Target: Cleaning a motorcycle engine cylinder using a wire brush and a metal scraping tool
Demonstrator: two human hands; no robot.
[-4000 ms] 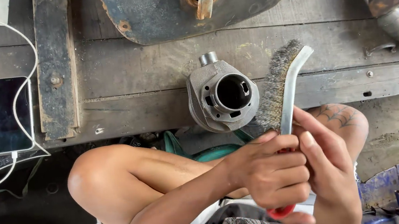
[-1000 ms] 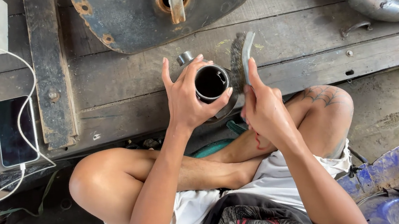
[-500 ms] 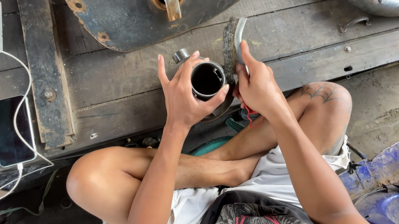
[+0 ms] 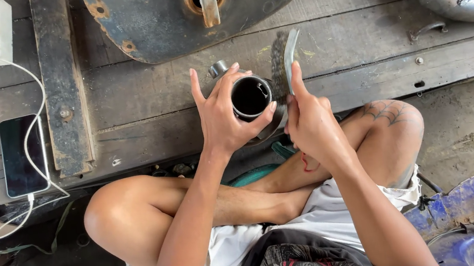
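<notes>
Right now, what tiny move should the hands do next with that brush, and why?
Probably a short stroke of the wire brush down the side of the metal cylinder. The right hand already holds the bristles against the cylinder's outer wall, and the left hand grips the cylinder to keep it steady on the wooden platform.

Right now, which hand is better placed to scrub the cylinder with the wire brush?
The right hand, probably. It already holds the wire brush, bristles against the side of the cylinder. The left hand is wrapped around the cylinder, steadying it above the wooden platform.
</notes>
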